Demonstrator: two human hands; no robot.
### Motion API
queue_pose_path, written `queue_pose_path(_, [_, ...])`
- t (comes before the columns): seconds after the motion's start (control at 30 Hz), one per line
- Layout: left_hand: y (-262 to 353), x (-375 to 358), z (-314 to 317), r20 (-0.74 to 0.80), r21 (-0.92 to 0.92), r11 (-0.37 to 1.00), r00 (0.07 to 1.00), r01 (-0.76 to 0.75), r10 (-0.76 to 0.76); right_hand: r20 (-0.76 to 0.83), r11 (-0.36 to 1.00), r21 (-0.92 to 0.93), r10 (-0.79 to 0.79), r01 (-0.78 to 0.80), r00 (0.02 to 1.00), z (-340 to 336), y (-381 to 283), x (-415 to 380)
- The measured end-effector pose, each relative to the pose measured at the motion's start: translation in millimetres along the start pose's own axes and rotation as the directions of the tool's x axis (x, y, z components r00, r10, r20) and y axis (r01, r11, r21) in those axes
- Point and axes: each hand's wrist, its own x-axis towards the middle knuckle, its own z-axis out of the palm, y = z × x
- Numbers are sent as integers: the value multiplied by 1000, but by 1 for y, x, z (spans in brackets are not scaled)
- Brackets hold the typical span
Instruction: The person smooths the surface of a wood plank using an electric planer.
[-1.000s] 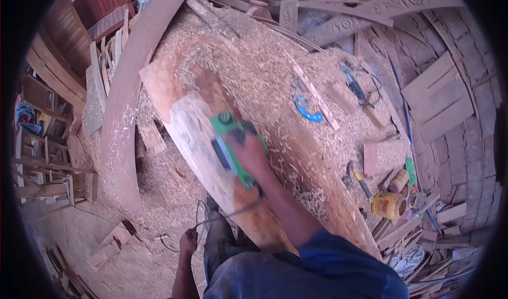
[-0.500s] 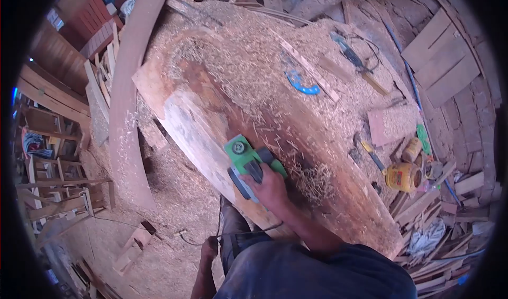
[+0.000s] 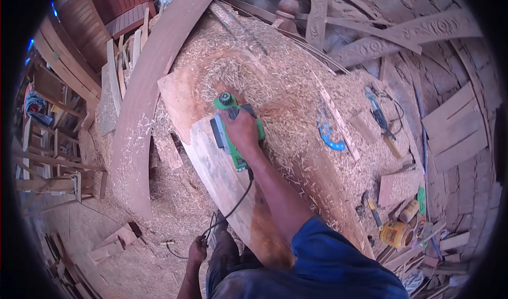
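Observation:
A green electric planer (image 3: 236, 156) rests on a long wooden slab (image 3: 222, 180) strewn with shavings. My right hand (image 3: 242, 130) is wrapped round the planer's dark handle, near the slab's far end. From the planer's rear a black cable (image 3: 239, 199) curves down to my left side. Low in the view, beside my leg, my left hand (image 3: 198, 249) is closed on that cable. Pale planed wood shows along the slab's left edge, with darker brown wood nearer my body.
A curved plank (image 3: 138, 124) lies left of the slab. On the right are a blue clamp-like tool (image 3: 332, 141), a power tool (image 3: 377, 111), a hammer-like tool (image 3: 374, 212) and a yellow jar (image 3: 396, 234). Carved wood (image 3: 402, 37) leans at the back.
My right hand and the planer have moved forward along the slab to its far end. The camera view has shifted, and my left hand still holds the cable.

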Motion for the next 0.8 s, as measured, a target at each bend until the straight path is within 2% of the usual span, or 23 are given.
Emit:
queue_pose_path(0.03, [5, 6, -1, -7, -39, 999, 1000, -18, 18, -4, 1000, -2, 3, -3, 1000, 5, -7, 15])
queue_pose_path(0.2, [70, 23, -29, -6, 27, 1000, 1000, -3, 3, 0, 1000, 10, -19, 19, 1000, 38, -42, 102])
queue_pose_path(0.37, [91, 57, -40, -98, -153, 985, 993, -85, 70, 69, 999, 44, -5, 2, 998, 64, -90, 189])
queue_pose_path(0.43, [132, 58, -51, -130, -231, 969, 990, -89, 61, 14, 999, 7, -41, 41, 999, 80, -106, 223])
queue_pose_path(0.5, [151, 62, -60, -155, -211, 973, 986, -92, 60, -32, 998, 6, -63, 63, 998, 101, -116, 260])
queue_pose_path(0.67, [140, 69, -57, -175, -234, 971, 985, -54, 12, -89, 996, 31, -76, 79, 993, 134, -120, 319])
queue_pose_path(0.77, [131, 59, -60, -151, -208, 978, 988, -19, -13, -170, 985, 31, -160, 168, 972, 140, -115, 318])
queue_pose_path(0.8, [112, 56, -56, -137, -197, 980, 990, -14, -13, -269, 980, -1, -190, 197, 944, 143, -111, 311])
